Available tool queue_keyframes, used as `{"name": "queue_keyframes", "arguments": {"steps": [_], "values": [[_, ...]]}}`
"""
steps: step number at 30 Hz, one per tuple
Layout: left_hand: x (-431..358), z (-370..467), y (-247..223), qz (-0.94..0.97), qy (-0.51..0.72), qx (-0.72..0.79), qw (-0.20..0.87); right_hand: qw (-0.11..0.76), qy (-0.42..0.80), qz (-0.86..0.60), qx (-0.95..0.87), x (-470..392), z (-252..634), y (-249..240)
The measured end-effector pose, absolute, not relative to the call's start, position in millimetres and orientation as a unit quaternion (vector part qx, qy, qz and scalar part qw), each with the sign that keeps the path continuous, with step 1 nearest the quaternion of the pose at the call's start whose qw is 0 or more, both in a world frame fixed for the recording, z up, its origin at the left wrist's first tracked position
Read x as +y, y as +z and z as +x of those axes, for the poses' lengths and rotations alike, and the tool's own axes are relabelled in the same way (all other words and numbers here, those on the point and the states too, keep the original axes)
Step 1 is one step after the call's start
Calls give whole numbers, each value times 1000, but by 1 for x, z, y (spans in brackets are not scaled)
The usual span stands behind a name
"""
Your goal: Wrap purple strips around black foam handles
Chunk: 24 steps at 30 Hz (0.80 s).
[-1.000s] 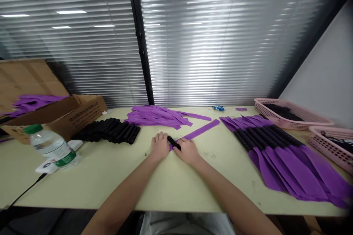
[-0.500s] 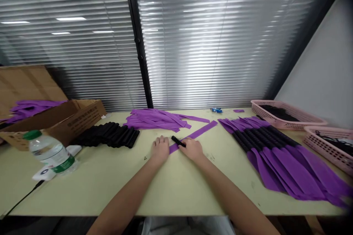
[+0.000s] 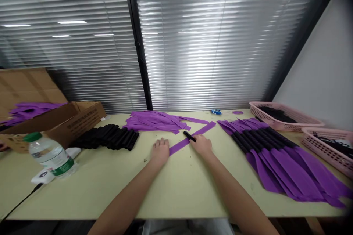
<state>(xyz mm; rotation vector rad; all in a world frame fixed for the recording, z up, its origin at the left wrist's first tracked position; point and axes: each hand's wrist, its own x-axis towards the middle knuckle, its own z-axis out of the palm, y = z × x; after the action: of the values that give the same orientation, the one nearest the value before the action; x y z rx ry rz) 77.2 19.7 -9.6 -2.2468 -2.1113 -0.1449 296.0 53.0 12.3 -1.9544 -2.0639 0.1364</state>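
While my left hand (image 3: 160,151) lay flat, fingers extended, on the near end of a purple strip (image 3: 178,147) on the table (image 3: 176,187), my right hand (image 3: 202,144) was closed round a black ridged grip (image 3: 189,136) across it; the cardboard box (image 3: 86,119) held purple bands (image 3: 35,110), both pink baskets (image 3: 289,127) black items (image 3: 278,114).

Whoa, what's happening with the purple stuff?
A person's right hand holds a black tube across a purple strip, while the left hand rests at the strip's near end. More black tubes lie to the left, loose strips behind, and purple bands with black middles to the right.
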Motion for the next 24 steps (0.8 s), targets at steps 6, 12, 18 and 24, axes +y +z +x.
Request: {"name": "queue_keyframes", "arguments": {"steps": [6,12,18,24], "values": [[19,77,-10,-734,-50,-677,31,150,37,-645,-748,42,288,14],[17,79,-6,-730,-60,-680,33,149,50,-576,-802,15,255,17],[19,78,-9,-729,-72,-680,37,141,61,-554,-818,4,238,19],[20,78,-12,-728,-74,-680,42,131,67,-587,-796,17,252,19]]}}
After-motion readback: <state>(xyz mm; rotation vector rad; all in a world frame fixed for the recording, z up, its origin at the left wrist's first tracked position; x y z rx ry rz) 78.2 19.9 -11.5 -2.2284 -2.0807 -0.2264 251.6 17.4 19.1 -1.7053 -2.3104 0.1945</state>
